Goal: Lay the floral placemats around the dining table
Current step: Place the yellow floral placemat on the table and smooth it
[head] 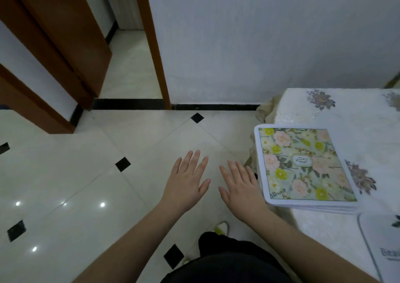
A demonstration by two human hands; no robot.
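A stack of floral placemats (303, 163), white-edged with pink and yellow flowers, lies on the near left corner of the dining table (346, 113), which wears a white flowered cloth. My left hand (186, 181) hovers over the floor, palm down, fingers spread, holding nothing. My right hand (240, 187) is beside it, also flat and empty, its fingers just left of the stack's edge without gripping it. Another white mat (381, 243) with printed text shows at the bottom right on the table.
Cream floor tiles with black diamond insets (123, 164) spread to the left. An open doorway with a brown frame (155, 51) and a brown door (65, 33) stand ahead. A white wall backs the table. My dark trousers and a slipper (220, 228) are below.
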